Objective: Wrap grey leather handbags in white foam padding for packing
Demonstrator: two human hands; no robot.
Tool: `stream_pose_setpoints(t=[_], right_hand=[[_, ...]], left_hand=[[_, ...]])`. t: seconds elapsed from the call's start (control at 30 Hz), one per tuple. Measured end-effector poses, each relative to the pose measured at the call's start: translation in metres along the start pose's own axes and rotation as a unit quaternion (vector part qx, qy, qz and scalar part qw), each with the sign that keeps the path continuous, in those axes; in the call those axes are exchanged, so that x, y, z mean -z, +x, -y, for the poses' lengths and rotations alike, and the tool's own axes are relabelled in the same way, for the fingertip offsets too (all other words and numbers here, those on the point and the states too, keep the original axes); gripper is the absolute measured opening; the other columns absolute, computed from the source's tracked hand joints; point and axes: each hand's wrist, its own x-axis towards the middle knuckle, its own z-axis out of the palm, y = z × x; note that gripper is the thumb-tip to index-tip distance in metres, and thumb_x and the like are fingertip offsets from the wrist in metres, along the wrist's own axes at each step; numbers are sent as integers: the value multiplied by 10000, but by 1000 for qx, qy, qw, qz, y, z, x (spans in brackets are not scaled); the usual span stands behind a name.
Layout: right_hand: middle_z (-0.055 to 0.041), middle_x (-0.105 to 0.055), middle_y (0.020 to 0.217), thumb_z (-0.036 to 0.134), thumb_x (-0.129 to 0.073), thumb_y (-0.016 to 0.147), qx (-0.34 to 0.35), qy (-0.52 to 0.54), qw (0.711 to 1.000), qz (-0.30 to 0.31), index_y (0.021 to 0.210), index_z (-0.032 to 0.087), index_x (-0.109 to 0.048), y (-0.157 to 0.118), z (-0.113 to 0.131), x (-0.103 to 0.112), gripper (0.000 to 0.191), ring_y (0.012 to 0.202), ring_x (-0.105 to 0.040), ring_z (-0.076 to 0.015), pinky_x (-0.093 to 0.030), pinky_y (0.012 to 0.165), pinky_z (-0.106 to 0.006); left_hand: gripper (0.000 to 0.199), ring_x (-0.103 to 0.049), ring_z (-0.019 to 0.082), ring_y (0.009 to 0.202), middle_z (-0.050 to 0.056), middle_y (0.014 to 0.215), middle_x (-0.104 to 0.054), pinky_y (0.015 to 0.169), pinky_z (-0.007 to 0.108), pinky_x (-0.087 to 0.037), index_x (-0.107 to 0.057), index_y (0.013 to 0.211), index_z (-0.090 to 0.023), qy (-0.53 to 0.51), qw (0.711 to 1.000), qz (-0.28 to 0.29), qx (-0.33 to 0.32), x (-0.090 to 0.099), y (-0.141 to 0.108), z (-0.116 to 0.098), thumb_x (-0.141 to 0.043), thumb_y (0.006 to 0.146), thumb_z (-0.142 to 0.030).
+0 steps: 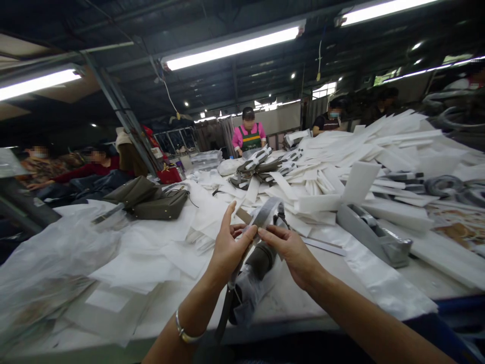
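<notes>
My left hand [231, 240] and my right hand [290, 247] meet over the middle of the table. Between their thumbs and fingertips they pinch a bag strap [265, 211] that arches upward and looks wrapped in clear film. The left forefinger sticks up, off the strap. Beneath the hands lies a dark olive bag [261, 259], partly covered by clear plastic; the wrists hide some of it. A dark strap [224, 313] hangs toward the near table edge.
A grey tape dispenser [373, 235] stands to the right. White foam sheets [356, 146] are heaped behind it. Olive bags [159, 199] and plastic bags [49, 253] lie left. Across the table stands a person in a pink top [248, 132]; others sit farther off.
</notes>
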Motion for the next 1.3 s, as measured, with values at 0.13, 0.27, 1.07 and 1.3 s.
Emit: stream_pose_setpoints(t=[0.13,0.27,1.07,1.3], right_hand=[[-59,-762,985,496,-819,726,-8,-52,999,8,1002,202,-787,2,2,7,405,973,-663,-239,-495,879,-332],[-79,-747,1043,592,-699,823,-49,-15,999,13,1009,204,-784,0,4,18,438,925,-661,-221,-532,737,-301],[11,-593,694,540,-656,874,145,-75,979,-121,864,212,-664,3,-38,-14,328,655,-528,-150,-438,608,-268],[43,-481,632,552,-705,826,149,-68,978,-132,795,230,-553,2,-39,-22,358,569,-411,-129,-356,526,-264]], left_hand=[[1062,-671,166,902,57,1062,-674,802,272,-510,-99,1580,-306,-142,985,41,91,1,0,-7,-801,787,-377],[937,-682,159,839,6,880,-692,796,265,-503,-307,1535,-240,-155,984,35,80,2,-2,-7,-820,762,-376],[326,-637,284,1162,65,1212,-715,1043,421,-465,-713,1194,-225,122,985,-43,-116,-4,-33,-12,-568,928,-345],[237,-703,258,1016,45,1084,-762,1029,416,-478,-757,1101,-267,289,931,-97,-201,-3,-28,-17,-606,919,-295]])
